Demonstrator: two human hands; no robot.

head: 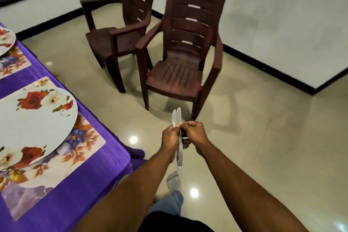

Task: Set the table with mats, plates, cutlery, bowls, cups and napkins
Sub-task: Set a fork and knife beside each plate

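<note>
I hold a small bundle of steel knives (177,118) out over the floor, to the right of the table. My left hand (170,138) grips the bundle round its middle, blades pointing up and away. My right hand (194,133) pinches the same knives from the right, fingers curled. On the purple tablecloth (75,184) lies a floral mat (81,149) with a white rose-patterned plate (35,122) on it. A second mat (13,62) and plate (6,40) sit farther back at the left edge.
Two dark brown plastic armchairs (180,66) (120,34) stand on the glossy beige floor ahead, near the white wall with its black skirting. My foot in a grey sock (173,181) is below the hands. The table's corner (137,153) is just left of my left arm.
</note>
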